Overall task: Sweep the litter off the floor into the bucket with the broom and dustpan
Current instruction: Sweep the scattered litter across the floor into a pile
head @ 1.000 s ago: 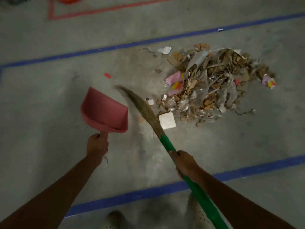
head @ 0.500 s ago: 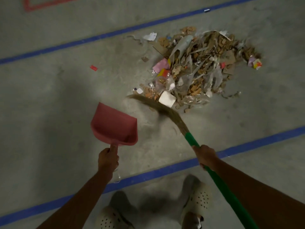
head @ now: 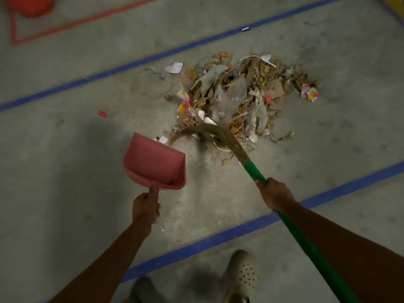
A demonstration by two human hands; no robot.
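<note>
A heap of litter, made of cardboard bits, plastic film and paper scraps, lies on the grey concrete floor. My right hand grips the green handle of a broom. Its straw bristles curve left along the near edge of the heap. My left hand holds the handle of a pink dustpan. The pan is empty, its mouth facing the heap just left of the bristles. A red bucket shows partly at the top left corner.
Blue tape lines cross the floor in front of my feet and beyond the heap. A red tape outline surrounds the bucket. A small red scrap and a coloured wrapper lie apart from the heap. My pale clogs stand at the bottom.
The broom bristles have swept right and up into the near edge of the heap, covering the white block. The dustpan has stayed just left of them.
</note>
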